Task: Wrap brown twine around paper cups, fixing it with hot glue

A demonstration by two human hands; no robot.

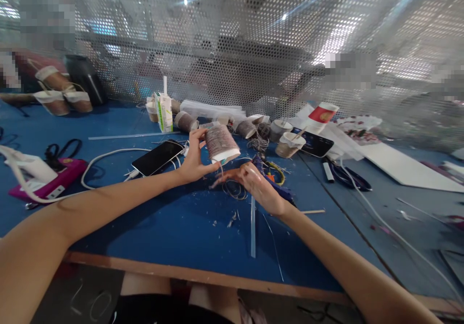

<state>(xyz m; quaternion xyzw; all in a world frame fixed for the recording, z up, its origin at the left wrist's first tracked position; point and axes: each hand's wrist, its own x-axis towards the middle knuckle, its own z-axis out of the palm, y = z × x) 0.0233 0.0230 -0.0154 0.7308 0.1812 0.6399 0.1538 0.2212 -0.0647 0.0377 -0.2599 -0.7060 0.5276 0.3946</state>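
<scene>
Blue felt bench [152, 227], yarn-wrapped cup [220, 143]

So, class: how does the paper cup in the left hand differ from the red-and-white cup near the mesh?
The wrapped cup is tilted in the air, held by the left hand; the red-and-white cup stands on the blue table. The wrapped cup is covered in thin windings; the red-and-white cup is bare and printed. Both are tapered paper cups.
</scene>
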